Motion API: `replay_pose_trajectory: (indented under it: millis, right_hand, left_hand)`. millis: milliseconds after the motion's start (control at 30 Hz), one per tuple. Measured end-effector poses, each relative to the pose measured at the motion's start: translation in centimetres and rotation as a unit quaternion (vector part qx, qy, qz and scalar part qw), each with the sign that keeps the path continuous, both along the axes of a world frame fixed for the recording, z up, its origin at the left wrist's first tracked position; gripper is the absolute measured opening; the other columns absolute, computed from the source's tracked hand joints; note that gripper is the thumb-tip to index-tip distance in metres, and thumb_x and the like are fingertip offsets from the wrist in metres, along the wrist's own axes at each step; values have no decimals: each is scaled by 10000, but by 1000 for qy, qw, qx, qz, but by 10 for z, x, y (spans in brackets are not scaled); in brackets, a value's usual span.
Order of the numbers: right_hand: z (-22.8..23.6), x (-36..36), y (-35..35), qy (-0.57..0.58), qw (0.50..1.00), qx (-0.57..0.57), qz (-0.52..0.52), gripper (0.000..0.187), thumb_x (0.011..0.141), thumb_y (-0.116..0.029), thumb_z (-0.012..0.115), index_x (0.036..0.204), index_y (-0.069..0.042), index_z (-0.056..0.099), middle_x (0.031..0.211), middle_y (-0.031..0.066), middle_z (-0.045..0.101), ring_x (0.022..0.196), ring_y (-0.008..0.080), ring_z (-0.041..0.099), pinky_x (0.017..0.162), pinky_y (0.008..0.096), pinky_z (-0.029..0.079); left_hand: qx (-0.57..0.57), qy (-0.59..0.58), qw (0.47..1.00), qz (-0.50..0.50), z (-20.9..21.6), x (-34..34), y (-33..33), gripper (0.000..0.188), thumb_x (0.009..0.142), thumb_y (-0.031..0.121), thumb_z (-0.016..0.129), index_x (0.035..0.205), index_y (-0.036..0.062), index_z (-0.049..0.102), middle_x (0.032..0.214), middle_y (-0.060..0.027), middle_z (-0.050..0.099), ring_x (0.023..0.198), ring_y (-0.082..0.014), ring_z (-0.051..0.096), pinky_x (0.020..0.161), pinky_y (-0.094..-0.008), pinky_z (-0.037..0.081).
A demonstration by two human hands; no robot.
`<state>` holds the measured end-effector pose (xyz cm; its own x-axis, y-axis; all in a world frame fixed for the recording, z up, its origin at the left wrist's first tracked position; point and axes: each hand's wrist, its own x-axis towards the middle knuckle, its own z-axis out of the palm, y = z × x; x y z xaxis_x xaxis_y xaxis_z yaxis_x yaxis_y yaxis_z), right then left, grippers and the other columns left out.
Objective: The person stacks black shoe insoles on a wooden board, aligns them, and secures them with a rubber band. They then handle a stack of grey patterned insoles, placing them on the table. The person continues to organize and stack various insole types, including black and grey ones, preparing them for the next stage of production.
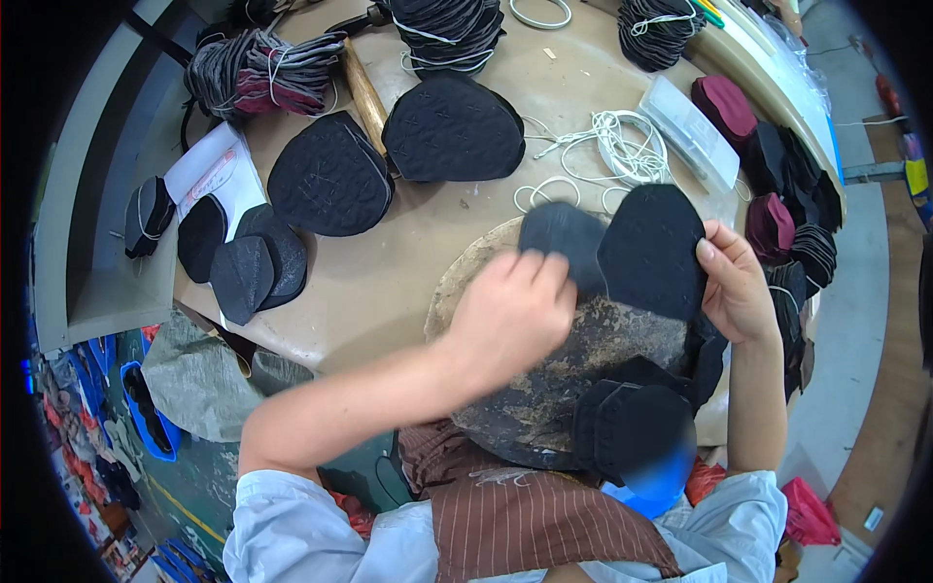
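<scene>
Between thumb and fingers my right hand (pixel 736 282) pinches the right edge of a black, rounded fabric piece (pixel 653 253). My left hand (pixel 520 301), slightly smeared by motion, has its fingers curled at the lower edge of a smooth dark grey rounded piece (pixel 564 235). The two pieces meet or overlap along one side; which, I cannot tell. Both are above a worn round block (pixel 525 398) with a scuffed, stained top. A stack of black pieces (pixel 632 428) sits at the block's near right edge, close to my body.
Flat black piles (pixel 330 175) and loose dark pieces (pixel 243 272) occupy the table's left. A wooden-handled hammer (pixel 363 97), tied bundles (pixel 447 34), white cord (pixel 627 146) and a clear plastic box (pixel 690 131) lie farther back. Maroon and black bundles (pixel 724 105) line the right edge.
</scene>
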<state>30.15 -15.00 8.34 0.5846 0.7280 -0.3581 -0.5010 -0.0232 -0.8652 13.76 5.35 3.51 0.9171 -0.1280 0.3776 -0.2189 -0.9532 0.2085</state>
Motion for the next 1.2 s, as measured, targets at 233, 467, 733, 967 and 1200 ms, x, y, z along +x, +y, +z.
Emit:
replay_pose_trajectory:
  millis: [233,467,733,967,1200]
  right_hand:
    - [-23,-21,15,-1,978,-115,172,101,892,-76,624,979,-26,620,895,0,646,797,53,592,708,221,484]
    - [-38,-30,30,-201,926,-265,179,111,849,-80,683,890,7,627,725,-48,580,645,10,495,569,189,413]
    - [-42,-31,31,-204,929,-261,164,110,849,-90,687,879,-5,624,695,-57,555,621,5,475,539,189,388]
    - [-38,-30,39,-198,918,-297,176,125,848,-124,691,875,-17,632,655,-40,570,565,24,483,495,201,381]
    - [-34,-29,42,-221,898,-323,200,135,828,-125,697,855,-16,623,647,-19,588,563,59,523,499,231,399]
  left_hand:
    - [-109,138,981,79,-1,-83,-51,397,758,297,649,1019,-2,644,1138,-159,580,1127,-277,522,954,-413,389]
    - [-165,151,971,86,-10,-102,-56,662,726,374,740,1222,-18,546,1273,-197,480,1250,-345,425,1018,-514,331]
    - [-212,145,961,98,-13,-114,-52,651,763,395,710,1260,18,525,1304,-229,435,1242,-376,422,1022,-487,356]
    - [-231,127,960,95,-14,-112,-52,625,776,388,708,1261,41,522,1348,-254,374,1270,-389,396,1029,-503,331]
    - [-150,182,970,56,-9,-75,-46,776,729,468,709,1342,59,463,1458,-213,307,1289,-353,370,1052,-510,230]
